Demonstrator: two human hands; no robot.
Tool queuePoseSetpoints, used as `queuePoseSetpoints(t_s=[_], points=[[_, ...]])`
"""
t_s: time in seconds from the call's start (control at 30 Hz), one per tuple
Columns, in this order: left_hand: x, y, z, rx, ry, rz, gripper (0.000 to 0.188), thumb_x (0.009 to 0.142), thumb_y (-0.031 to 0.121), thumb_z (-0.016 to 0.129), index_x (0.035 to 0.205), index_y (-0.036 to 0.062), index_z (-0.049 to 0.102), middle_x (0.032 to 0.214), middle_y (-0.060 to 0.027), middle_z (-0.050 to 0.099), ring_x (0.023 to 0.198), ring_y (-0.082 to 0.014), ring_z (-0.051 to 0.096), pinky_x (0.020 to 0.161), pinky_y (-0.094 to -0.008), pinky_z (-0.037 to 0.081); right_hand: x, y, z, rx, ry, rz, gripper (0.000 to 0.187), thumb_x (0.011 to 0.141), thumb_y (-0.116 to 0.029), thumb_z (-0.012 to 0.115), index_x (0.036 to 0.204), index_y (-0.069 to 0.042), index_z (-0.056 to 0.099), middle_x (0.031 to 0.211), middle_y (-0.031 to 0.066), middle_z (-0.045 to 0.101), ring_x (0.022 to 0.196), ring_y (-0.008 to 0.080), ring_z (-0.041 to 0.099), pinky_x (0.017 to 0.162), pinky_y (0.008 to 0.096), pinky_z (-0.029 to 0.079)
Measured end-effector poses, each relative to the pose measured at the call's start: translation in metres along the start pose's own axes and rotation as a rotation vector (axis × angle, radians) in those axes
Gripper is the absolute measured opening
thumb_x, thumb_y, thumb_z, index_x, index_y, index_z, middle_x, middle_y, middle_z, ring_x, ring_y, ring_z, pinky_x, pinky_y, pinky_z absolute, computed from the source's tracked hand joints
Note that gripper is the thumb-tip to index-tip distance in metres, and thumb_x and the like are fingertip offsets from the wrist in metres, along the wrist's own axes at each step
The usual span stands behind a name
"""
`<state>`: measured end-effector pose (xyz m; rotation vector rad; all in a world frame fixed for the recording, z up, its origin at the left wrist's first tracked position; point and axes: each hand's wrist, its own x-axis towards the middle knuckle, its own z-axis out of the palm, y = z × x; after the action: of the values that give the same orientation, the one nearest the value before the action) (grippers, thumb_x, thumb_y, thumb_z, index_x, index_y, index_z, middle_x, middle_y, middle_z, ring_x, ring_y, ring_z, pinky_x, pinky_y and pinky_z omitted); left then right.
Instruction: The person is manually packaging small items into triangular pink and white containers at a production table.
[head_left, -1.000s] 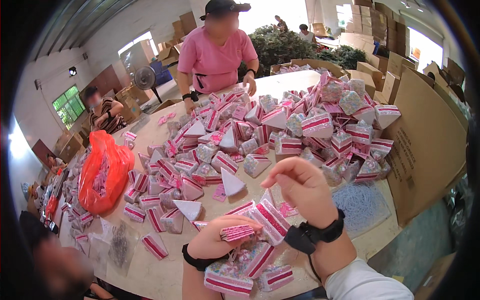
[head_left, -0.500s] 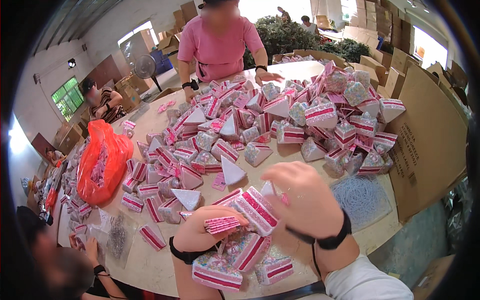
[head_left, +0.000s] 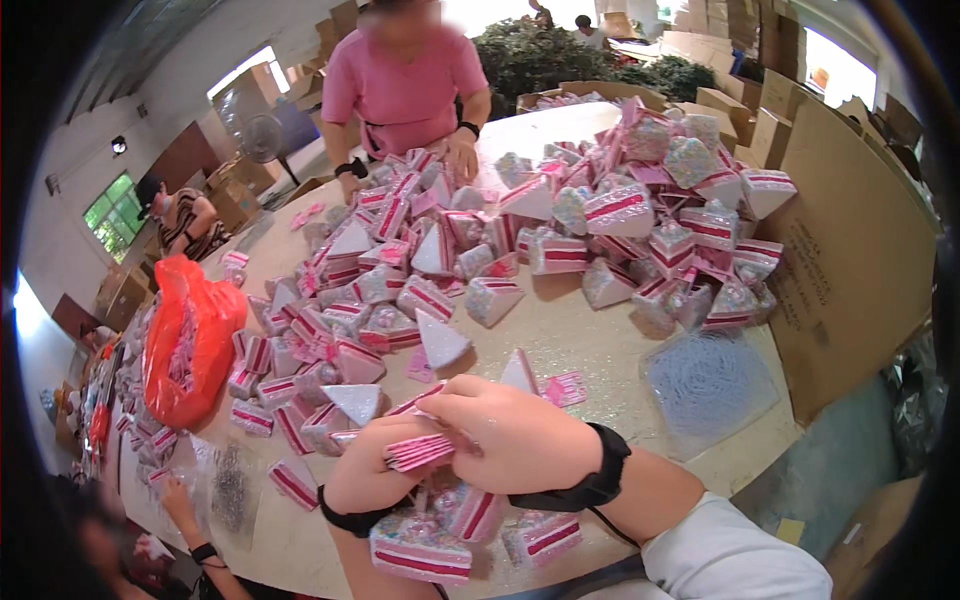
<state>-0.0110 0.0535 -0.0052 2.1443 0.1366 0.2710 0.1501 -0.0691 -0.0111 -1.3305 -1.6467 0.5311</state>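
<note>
My left hand (head_left: 368, 472) is closed around a stack of pink striped tags (head_left: 420, 453), whose edges stick out between the fingers. My right hand (head_left: 535, 440) reaches across and meets it, fingers pinched together over something they hide. A sliver of a pink-and-white cake-slice ornament (head_left: 413, 400) shows just beyond both hands. Below them lie glittery cake-slice ornaments with sprinkled tops: one on the left (head_left: 420, 548), one in the middle (head_left: 476, 514) and one on the right (head_left: 546, 538). Past my right hand, pink tags (head_left: 565, 388) rest beside a white-sided slice (head_left: 519, 372).
A large heap of cake-slice ornaments (head_left: 620, 215) covers the table's far half. At left stands a red plastic bag (head_left: 222, 340); at right are a bag of pale blue strings (head_left: 708, 385) and an upright cardboard sheet (head_left: 850, 250). A co-worker in pink (head_left: 405, 90) stands opposite; another person's arm (head_left: 195, 530) is at lower left.
My right hand has come down and left onto my left hand, covering the ornament that stood there. The co-worker opposite has drawn a hand back toward the heap. The view has shifted slightly.
</note>
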Motion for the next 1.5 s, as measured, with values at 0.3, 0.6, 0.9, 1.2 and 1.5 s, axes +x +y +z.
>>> queuePoseSetpoints(t_s=[0.3,0.6,0.9,1.2,1.5], points=[[0.000,-0.003,0.004,0.072,0.087,-0.055,0.016,0.077,-0.001,0.060,0.092,-0.0007,0.062,0.082,-0.0109,0.063,0.076,-0.0230,0.060,0.069,-0.0319,0.047,0.003,0.023,-0.007,-0.121,-0.067,0.003,0.015,0.078,-0.012,0.059,0.088,-0.001,0.063,0.077,0.0178,0.060,0.074,0.0347,0.059,0.066,0.0401,0.046],[0.015,-0.009,0.028,-0.348,0.480,-0.279,0.012,0.086,0.000,0.056,0.096,-0.0032,0.062,0.085,-0.0039,0.064,0.076,-0.0088,0.058,0.070,-0.0230,0.047,0.006,0.007,-0.018,0.008,0.074,0.185,0.019,0.090,-0.015,0.051,0.099,0.001,0.059,0.073,0.0151,0.059,0.067,0.0254,0.058,0.064,0.0316,0.046],[0.021,-0.014,0.036,-0.567,0.600,-0.246,0.014,0.088,0.002,0.055,0.102,-0.0026,0.058,0.084,-0.0055,0.063,0.078,-0.0121,0.062,0.072,-0.0239,0.051,0.013,0.015,-0.003,0.322,0.180,0.108,0.024,0.094,-0.009,0.044,0.115,0.000,0.053,0.089,0.0071,0.060,0.080,0.0112,0.055,0.073,0.0257,0.045],[0.023,-0.015,0.042,-0.528,0.531,-0.228,0.016,0.088,0.002,0.055,0.102,-0.0028,0.059,0.089,-0.0052,0.064,0.080,-0.0106,0.061,0.071,-0.0232,0.050,0.013,0.019,-0.005,0.973,0.136,0.285,0.027,0.095,-0.009,0.047,0.120,-0.001,0.050,0.077,-0.0034,0.052,0.070,0.0024,0.049,0.061,0.0159,0.038],[0.023,-0.018,0.045,-0.572,0.552,-0.224,0.018,0.089,0.005,0.056,0.106,-0.0008,0.057,0.091,-0.0031,0.062,0.079,-0.0100,0.060,0.070,-0.0231,0.048,0.014,0.020,0.004,0.814,0.129,0.182,0.024,0.089,-0.003,0.055,0.113,0.000,0.051,0.078,-0.0006,0.054,0.073,0.0051,0.054,0.065,0.0188,0.044]])
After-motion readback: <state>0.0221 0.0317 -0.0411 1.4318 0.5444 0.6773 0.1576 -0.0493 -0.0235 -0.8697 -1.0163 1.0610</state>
